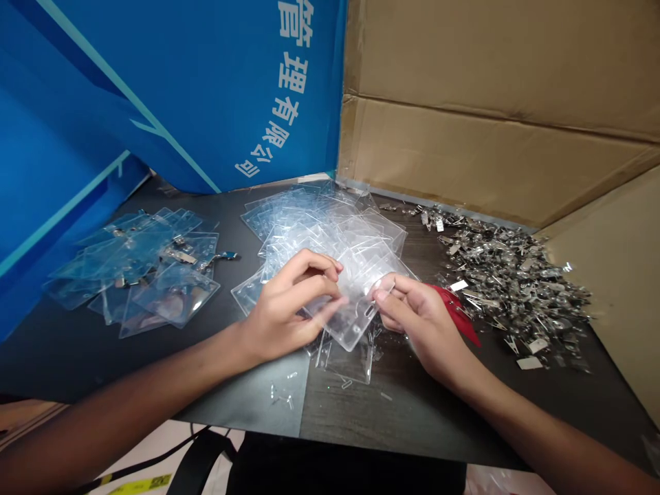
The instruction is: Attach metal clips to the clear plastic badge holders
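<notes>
Both hands are over the dark table. My left hand (291,306) grips a clear plastic badge holder (350,309) with a slot near one end. My right hand (415,316) pinches a small transparent piece (385,289) at the holder's upper edge, and its exact shape is hard to make out. Behind my hands lies a loose pile of clear holders (320,227). A red ribbon (458,313) lies just beyond my right hand, next to a large heap of metal badge clips (515,282). Further left is a spread of clear holders with metal clips (137,265).
A blue printed banner (180,89) and brown cardboard sheets (489,89) stand along the back and sides. A few small clips (281,395) lie on a grey sheet (258,402) near the table's front edge (392,447). A black item (340,467) sits below it.
</notes>
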`<control>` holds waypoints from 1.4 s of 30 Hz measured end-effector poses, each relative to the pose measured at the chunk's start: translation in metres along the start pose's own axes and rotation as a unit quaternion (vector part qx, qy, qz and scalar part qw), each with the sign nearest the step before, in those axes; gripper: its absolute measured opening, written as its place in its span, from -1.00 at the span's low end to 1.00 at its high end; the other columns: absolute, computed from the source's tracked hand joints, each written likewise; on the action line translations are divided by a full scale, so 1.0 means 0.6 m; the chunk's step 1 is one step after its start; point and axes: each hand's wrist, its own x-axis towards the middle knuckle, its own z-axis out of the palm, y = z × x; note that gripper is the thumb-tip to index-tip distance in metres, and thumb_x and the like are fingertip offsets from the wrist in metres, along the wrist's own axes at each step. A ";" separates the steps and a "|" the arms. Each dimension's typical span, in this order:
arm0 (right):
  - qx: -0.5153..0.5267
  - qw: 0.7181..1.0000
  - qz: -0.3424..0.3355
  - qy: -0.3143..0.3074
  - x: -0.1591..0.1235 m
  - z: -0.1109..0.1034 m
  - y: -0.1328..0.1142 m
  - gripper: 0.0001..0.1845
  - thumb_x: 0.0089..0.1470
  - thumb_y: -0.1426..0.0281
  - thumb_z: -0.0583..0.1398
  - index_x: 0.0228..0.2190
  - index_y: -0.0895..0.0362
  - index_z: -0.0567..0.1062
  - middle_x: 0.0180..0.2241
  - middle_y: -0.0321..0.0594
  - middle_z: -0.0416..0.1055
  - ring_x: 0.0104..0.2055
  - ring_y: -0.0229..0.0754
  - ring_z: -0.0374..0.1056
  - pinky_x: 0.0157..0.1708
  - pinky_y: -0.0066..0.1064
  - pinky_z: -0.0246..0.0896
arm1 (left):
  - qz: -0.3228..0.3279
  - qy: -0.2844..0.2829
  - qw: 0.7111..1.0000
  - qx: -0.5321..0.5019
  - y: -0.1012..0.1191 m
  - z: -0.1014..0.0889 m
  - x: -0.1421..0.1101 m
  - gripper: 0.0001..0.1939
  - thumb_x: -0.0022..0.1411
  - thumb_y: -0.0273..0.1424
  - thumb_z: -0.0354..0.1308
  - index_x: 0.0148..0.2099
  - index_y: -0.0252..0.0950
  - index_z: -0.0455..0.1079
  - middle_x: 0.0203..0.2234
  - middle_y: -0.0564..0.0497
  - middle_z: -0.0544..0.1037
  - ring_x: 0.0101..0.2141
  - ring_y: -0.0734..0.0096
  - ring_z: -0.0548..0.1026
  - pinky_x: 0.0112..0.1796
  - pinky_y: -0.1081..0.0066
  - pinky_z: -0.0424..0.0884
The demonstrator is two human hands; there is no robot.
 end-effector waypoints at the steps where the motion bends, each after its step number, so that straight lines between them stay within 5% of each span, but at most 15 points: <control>1: 0.011 1.000 0.007 -0.011 0.001 0.000 -0.002 -0.65 0.27 0.09 0.37 -0.33 0.12 0.58 -0.50 -0.42 0.21 -0.50 -0.33 -0.03 -0.49 -0.38 -0.10 | -0.005 -0.011 1.000 0.006 -0.001 0.000 0.000 -0.81 0.35 -0.59 0.40 -0.08 -0.28 0.50 -0.08 -0.10 0.48 0.03 0.18 0.64 0.01 0.23 0.68; 9: -0.082 0.997 -0.008 -0.003 -0.006 0.008 -0.014 -0.66 0.28 0.18 0.32 -0.48 0.10 0.55 -0.51 -0.36 0.31 -0.45 -0.28 0.13 -0.36 -0.34 0.11 | -0.001 -0.101 0.995 -0.006 -0.005 -0.006 0.000 -0.34 0.17 0.00 0.58 0.08 -0.29 0.44 0.10 -0.28 0.40 0.27 -0.17 0.51 0.24 -0.04 0.60; 17: -0.148 0.984 -0.094 -0.018 -0.013 0.012 -0.004 -0.79 0.32 0.33 0.31 -0.32 0.06 0.75 -0.37 -0.23 0.61 -0.26 -0.15 0.52 -0.20 -0.30 0.36 | -0.193 -0.140 0.970 -0.039 0.017 0.000 0.008 -0.77 0.39 -0.29 0.36 -0.07 -0.24 0.39 0.14 -0.21 0.45 0.20 0.01 0.52 0.19 0.00 0.53; 25: -0.271 0.949 -0.156 -0.032 -0.019 0.016 -0.004 -0.77 0.36 0.41 0.26 -0.31 0.10 0.73 -0.52 -0.34 0.39 -0.50 -0.26 0.21 -0.44 -0.34 0.15 | -0.259 -0.143 0.949 -0.108 0.016 0.008 0.006 -0.70 0.27 -0.47 0.29 -0.03 -0.18 0.25 0.04 -0.14 0.60 0.08 0.09 0.61 0.11 0.04 0.54; 29: -0.232 0.967 -0.083 -0.069 -0.018 0.018 -0.008 -0.79 0.29 0.41 0.27 -0.10 0.06 0.70 -0.42 -0.35 0.38 -0.44 -0.24 0.25 -0.37 -0.33 0.20 | -0.237 -0.088 0.958 -0.134 0.015 0.012 -0.004 -0.55 0.24 -0.60 0.22 0.10 -0.16 0.23 0.22 -0.24 0.54 0.30 -0.02 0.53 0.23 -0.06 0.55; 33: -0.097 0.991 0.004 -0.097 -0.014 0.009 -0.003 -0.64 0.27 0.43 0.20 0.05 0.06 0.61 -0.21 -0.24 0.45 -0.25 -0.19 0.36 -0.23 -0.31 0.30 | -0.218 -0.044 0.959 -0.176 0.013 0.009 -0.006 -0.43 0.32 -0.63 0.18 0.28 -0.14 0.19 0.22 -0.23 0.53 0.27 0.08 0.57 0.26 -0.02 0.58; 42: -0.030 0.996 0.005 -0.080 -0.005 0.009 0.000 -0.82 0.44 0.31 0.16 -0.05 0.10 0.52 -0.24 -0.22 0.55 -0.36 -0.26 0.40 -0.31 -0.32 0.31 | -0.290 -0.054 0.933 -0.205 0.005 0.007 0.003 -0.52 0.44 -0.53 0.18 0.30 -0.17 0.15 -0.01 -0.13 0.61 0.09 0.20 0.63 0.13 0.12 0.57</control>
